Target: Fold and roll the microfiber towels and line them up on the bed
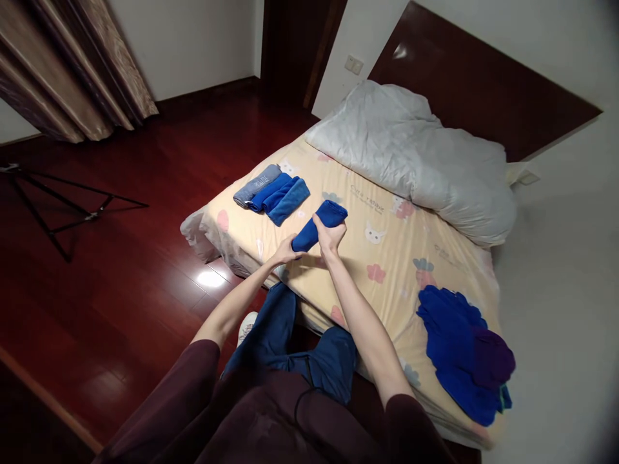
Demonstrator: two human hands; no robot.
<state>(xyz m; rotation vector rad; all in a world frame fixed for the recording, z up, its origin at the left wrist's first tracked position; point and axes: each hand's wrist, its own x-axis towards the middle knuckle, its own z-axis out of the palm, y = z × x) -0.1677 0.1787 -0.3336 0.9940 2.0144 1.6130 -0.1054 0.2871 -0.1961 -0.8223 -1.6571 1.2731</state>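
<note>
Both my hands hold a blue folded towel [313, 231] in front of me, above the near side of the bed. My left hand [287, 249] grips its lower left end. Around its right part, near the upper end, my right hand [330, 237] is closed with the thumb on top. Beyond my left hand, a row of folded towels lies on the sheet: a grey one [258, 185] with pale lettering and blue ones [288, 201] beside it. To the far right sits a loose heap of blue cloth [452, 348] with a dark purple bundle [493, 358] on it.
The bed [372, 274] has a yellow rabbit-print sheet, a bunched grey-white quilt [401, 138] and a dark headboard [478, 71]. A black tripod [58, 206] stands on the red wood floor [145, 258] at left, below a curtain [72, 71].
</note>
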